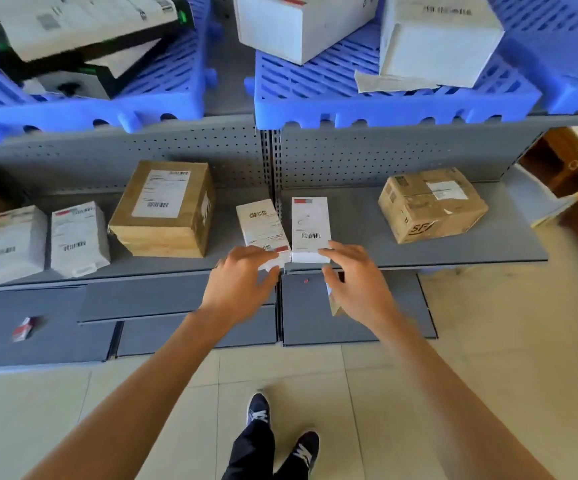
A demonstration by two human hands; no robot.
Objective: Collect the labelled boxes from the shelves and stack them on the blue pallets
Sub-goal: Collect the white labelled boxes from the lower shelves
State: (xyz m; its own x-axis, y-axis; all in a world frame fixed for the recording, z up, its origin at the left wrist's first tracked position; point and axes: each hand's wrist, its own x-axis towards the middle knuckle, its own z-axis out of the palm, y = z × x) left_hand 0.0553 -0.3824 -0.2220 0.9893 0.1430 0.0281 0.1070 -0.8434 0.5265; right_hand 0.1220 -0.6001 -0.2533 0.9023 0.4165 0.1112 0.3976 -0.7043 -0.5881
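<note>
My left hand (242, 278) reached to the near end of the left white box (265, 228), fingers curled over its front edge and thumb below, gripping it. My right hand (353, 277) did the same at the right white box (310, 226): fingers lay on its near right corner, thumb under the front edge. Whether that grip had fully closed I could not say, since the motion blurred the fingertips. The two slim boxes lay side by side, touching at their near ends, label sides up, straddling the upright seam of the grey shelf (367, 237), right at its front lip and directly ahead of both hands.

To the left of them stood a large brown box (163, 209) with a white label on top, and further left two white parcels (79, 237) side by side. Well off to the right sat a crumpled brown box (433, 204), turned at an angle.

Above, blue pallets (384, 105) rested on the shelf top, carrying white boxes (436, 36) on the right and a dark and white stack (73, 39) on the left. Below the shelf, lower grey boards stepped out toward me, a small red and white item (22, 329) lying on the left one. My dark shoes (280, 431) stood on the pale tiled floor (488, 341).
</note>
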